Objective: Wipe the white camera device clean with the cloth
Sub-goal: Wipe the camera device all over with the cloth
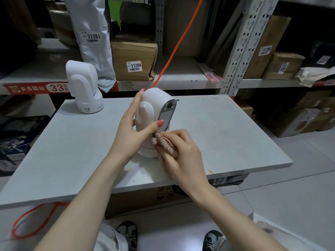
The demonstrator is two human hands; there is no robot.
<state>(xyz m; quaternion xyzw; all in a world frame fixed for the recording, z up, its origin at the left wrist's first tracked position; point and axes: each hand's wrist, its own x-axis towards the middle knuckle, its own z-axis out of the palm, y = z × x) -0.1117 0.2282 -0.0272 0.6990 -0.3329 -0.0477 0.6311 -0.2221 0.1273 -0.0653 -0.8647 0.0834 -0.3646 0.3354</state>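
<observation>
Two hands are working on the white camera device (pixel 153 113), which is standing upright near the middle of the grey table (pixel 226 134). The left hand (pixel 135 130) is gripping its body, thumb lying across the front, while the right hand (pixel 178 153) is pinching the pink cloth (pixel 164 143) against its base. A second white camera (pixel 84 87) is standing at the table's far left corner

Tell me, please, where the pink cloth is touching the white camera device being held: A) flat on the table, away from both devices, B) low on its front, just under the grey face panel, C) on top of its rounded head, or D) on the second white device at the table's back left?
B: the right hand presses the pink cloth against the lower front of the camera device, below its grey face panel, while the left hand steadies the body.
</observation>
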